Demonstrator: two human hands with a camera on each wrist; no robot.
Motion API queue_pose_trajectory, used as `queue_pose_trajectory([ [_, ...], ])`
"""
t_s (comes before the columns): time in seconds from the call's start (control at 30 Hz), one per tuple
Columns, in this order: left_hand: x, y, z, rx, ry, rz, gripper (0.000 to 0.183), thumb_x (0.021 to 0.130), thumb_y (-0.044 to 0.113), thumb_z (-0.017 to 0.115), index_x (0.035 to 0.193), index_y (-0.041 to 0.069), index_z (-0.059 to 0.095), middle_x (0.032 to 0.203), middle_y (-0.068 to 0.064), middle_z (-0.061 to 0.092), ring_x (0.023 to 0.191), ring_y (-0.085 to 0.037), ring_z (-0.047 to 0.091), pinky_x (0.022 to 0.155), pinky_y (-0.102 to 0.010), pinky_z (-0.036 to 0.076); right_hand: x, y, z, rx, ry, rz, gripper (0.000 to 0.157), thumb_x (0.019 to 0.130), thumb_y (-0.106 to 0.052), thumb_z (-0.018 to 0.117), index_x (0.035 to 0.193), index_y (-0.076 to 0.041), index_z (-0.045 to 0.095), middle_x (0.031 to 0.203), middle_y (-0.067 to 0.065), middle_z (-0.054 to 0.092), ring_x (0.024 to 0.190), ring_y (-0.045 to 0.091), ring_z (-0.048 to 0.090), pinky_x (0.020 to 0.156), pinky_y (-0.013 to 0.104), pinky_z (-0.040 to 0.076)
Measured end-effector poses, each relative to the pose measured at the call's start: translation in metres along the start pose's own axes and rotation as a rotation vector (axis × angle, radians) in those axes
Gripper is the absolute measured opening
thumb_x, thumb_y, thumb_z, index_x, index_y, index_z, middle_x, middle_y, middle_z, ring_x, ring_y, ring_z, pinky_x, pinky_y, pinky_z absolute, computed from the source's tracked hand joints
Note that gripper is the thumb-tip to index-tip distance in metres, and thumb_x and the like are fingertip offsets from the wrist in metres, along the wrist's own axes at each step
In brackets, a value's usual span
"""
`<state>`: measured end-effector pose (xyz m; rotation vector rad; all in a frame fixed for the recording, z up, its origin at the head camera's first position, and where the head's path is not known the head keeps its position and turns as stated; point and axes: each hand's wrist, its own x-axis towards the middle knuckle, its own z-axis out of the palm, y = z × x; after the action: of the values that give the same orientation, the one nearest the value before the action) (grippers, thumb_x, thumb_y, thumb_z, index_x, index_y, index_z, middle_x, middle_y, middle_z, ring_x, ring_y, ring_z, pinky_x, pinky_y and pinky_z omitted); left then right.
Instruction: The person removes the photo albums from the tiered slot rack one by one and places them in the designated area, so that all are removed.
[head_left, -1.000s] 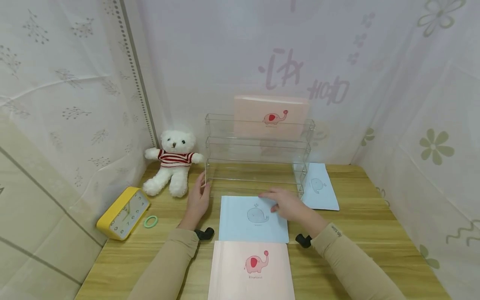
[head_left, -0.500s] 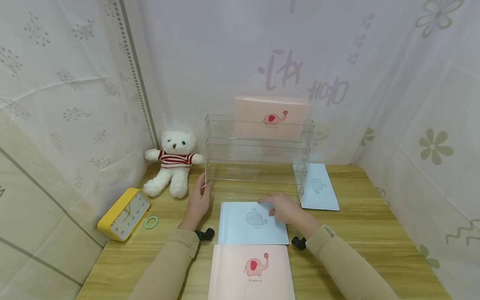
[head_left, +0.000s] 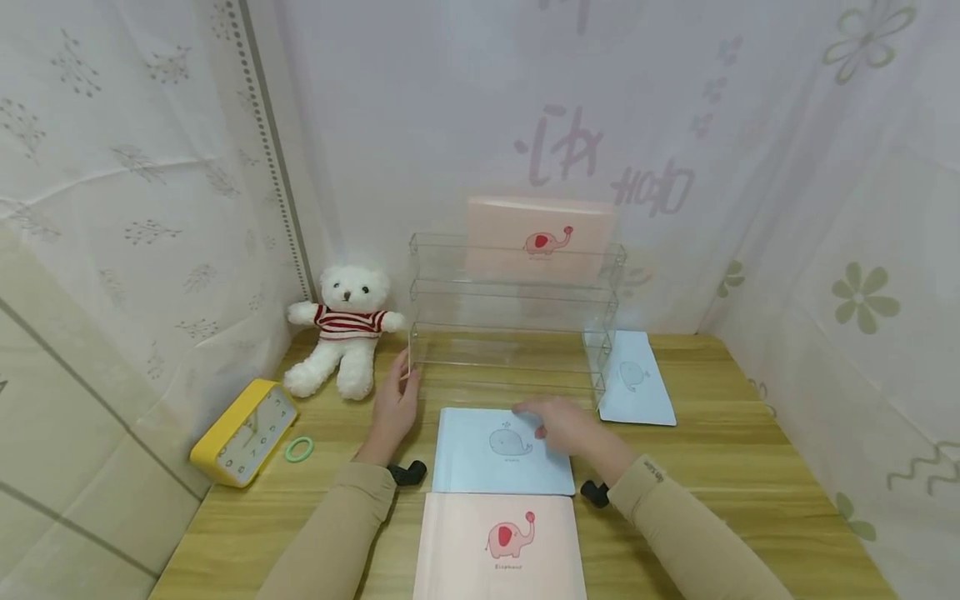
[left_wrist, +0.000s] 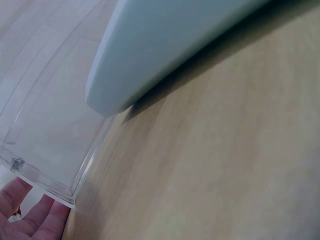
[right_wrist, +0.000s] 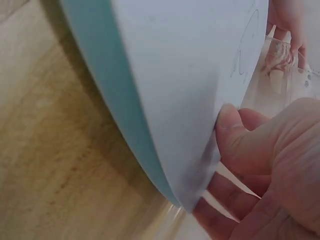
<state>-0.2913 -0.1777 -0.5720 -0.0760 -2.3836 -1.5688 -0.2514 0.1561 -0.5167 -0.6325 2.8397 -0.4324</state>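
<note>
My left hand (head_left: 395,403) grips the lower left side of a clear acrylic tiered rack (head_left: 510,343), with fingers outside the side panel (left_wrist: 46,217). With my right hand (head_left: 566,423) I pinch the far right part of a light-blue book (head_left: 472,467) with a whale drawing. The thumb presses on its cover and the other fingers lie behind it in the right wrist view. The blue book (left_wrist: 165,45) has a dark shadow under its edge. It is in front of the rack, just beyond a pink elephant book (head_left: 457,550) on the table.
Another pink elephant book (head_left: 495,225) stands in the rack's top tier. A second blue whale book (head_left: 645,396) leans by the rack's right side. A white teddy bear (head_left: 351,325), yellow clock (head_left: 232,408) and green ring (head_left: 299,449) are at left on the wooden table (head_left: 720,483).
The blue book's far edge has come slightly nearer to me with my right hand, and the pink book in front has shifted a little towards me. My left hand stays at the rack.
</note>
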Motion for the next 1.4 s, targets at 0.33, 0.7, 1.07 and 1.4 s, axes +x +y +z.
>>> queue_pose_trajectory([
  [0.33,-0.004,0.0,-0.002,0.0,-0.002,-0.011,0.054,0.118,0.029,0.051,0.17,0.023,0.041,0.16,-0.025,0.058,0.136,-0.049,0.067,0.112,-0.067,0.054,-0.003,-0.011,-0.011,-0.124,0.0,-0.074,0.054,0.102,-0.011,0.078,0.153,-0.026,0.066,0.158,0.01,0.065,0.143,0.038,0.065,0.113,0.055,0.058],
  [0.7,0.0,0.0,-0.002,-0.002,0.024,0.028,0.054,0.116,0.021,0.053,0.169,0.018,0.044,0.157,-0.027,0.061,0.129,-0.049,0.071,0.108,-0.067,0.056,0.01,-0.018,-0.121,-0.086,0.627,-0.528,0.022,0.099,-0.012,0.083,0.119,-0.006,0.08,0.113,0.013,0.08,0.105,0.033,0.077,0.092,0.048,0.066],
  [1.07,0.001,-0.001,-0.003,0.023,0.027,0.045,0.054,0.116,0.025,0.053,0.169,0.018,0.045,0.155,-0.028,0.062,0.125,-0.049,0.073,0.103,-0.066,0.058,0.043,-0.04,-0.229,-0.049,0.944,-0.476,0.022,0.1,-0.011,0.08,0.119,0.001,0.078,0.123,0.023,0.073,0.111,0.045,0.071,0.099,0.056,0.058],
  [1.4,0.0,0.007,0.001,0.004,0.019,0.022,0.052,0.117,0.022,0.054,0.168,0.02,0.045,0.158,-0.027,0.061,0.128,-0.047,0.073,0.107,-0.065,0.058,0.07,-0.045,-0.28,-0.123,0.697,-0.14,0.054,0.11,-0.03,0.067,0.159,-0.008,0.055,0.162,0.02,0.057,0.155,0.045,0.048,0.133,0.056,0.037],
])
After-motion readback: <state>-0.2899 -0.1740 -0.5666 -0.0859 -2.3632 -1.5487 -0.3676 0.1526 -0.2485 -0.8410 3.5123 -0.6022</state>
